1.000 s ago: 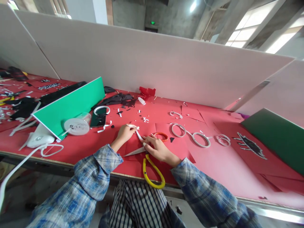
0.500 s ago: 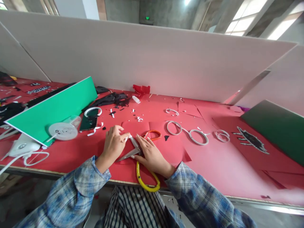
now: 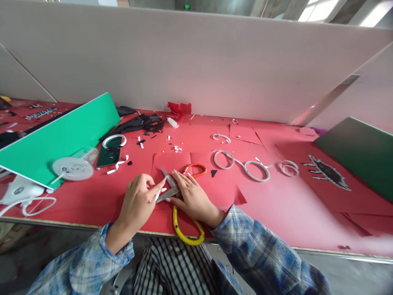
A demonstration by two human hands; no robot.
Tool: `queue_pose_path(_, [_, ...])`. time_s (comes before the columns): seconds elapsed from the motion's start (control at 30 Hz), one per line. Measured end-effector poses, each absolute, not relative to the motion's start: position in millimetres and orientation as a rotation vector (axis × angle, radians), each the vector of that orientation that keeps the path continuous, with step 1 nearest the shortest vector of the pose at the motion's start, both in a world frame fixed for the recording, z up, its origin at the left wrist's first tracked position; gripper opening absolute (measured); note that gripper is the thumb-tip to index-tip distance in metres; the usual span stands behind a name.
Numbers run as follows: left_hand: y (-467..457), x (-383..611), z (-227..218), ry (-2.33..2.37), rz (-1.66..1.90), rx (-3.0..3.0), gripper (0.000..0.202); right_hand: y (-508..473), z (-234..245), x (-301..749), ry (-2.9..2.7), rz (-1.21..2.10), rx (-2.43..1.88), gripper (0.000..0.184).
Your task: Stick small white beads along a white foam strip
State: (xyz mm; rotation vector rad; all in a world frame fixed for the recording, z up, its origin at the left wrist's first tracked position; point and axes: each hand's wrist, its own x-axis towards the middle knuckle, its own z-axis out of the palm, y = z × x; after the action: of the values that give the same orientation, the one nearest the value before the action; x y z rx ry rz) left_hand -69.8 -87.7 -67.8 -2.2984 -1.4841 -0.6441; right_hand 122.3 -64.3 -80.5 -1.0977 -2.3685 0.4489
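Note:
A pair of scissors (image 3: 175, 189) with one orange and one yellow handle lies with its blades spread. My right hand (image 3: 194, 200) is over the pivot, thumb and fingers on the metal to either side. To the left of the blades, my left hand (image 3: 138, 201) pinches a small white scrap (image 3: 157, 195); its exact shape is partly hidden by the fingers. Beneath both hands is red paper (image 3: 225, 192) with fold or cut lines. A small black scrap (image 3: 213, 173) lies beside the orange handle.
White tubing loops (image 3: 257, 171) lie right of my hands. A green board (image 3: 70, 135), a clear spool (image 3: 73, 168) and a phone (image 3: 109, 153) stand or lie left. Black fabric (image 3: 138, 125) and a white partition (image 3: 196, 65) are behind. A beaded black piece (image 3: 330, 174) lies far right.
My left hand has drawn back from the upper blade, moving left and down, with the white scrap in its fingers. My right hand stays on the scissors. The view has tilted down slightly.

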Motion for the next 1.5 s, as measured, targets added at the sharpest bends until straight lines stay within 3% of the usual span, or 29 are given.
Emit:
queue_pose_path(0.67, [-162.8,-77.9,-63.5,-1.234,-0.523,-2.339,0.041,-64.4,-78.7,122.8,-2.377,0.5,-1.114,0.077])
queue_pose_path(0.9, [-169.6,-73.8,-60.7,-1.083,-0.553,-2.368,0.038,-63.4,-77.6,126.5,-2.441,0.499,-1.075,0.05])
queue_pose_path(1.03, [-184.2,-70.1,-54.0,-1.05,-0.745,-2.506,0.028,-61.1,-82.0,124.8,-2.387,0.513,-1.08,0.057])
queue_pose_path(1.13, [-184.2,-74.2,-49.0,-1.29,-0.994,-2.404,0.025,-59.1,-81.6,126.8,-2.273,0.562,-1.095,0.069])
queue_pose_path(1.27, [-167.9,-94.5,-43.6,-1.714,-1.324,-2.189,0.012,-72.2,-68.2,138.2,-2.143,0.484,-1.199,0.067])
queue_pose_path(1.43, [-154.5,-128.1,-45.8,-2.39,-1.694,-1.909,0.034,-134.6,-60.9,142.5,-2.369,0.196,-1.384,0.096])
queue_pose_path(1.5, [-152.6,-134.7,-47.6,-2.544,-1.743,-1.804,0.04,-157.5,-69.6,136.9,-2.476,0.018,-1.325,0.09])
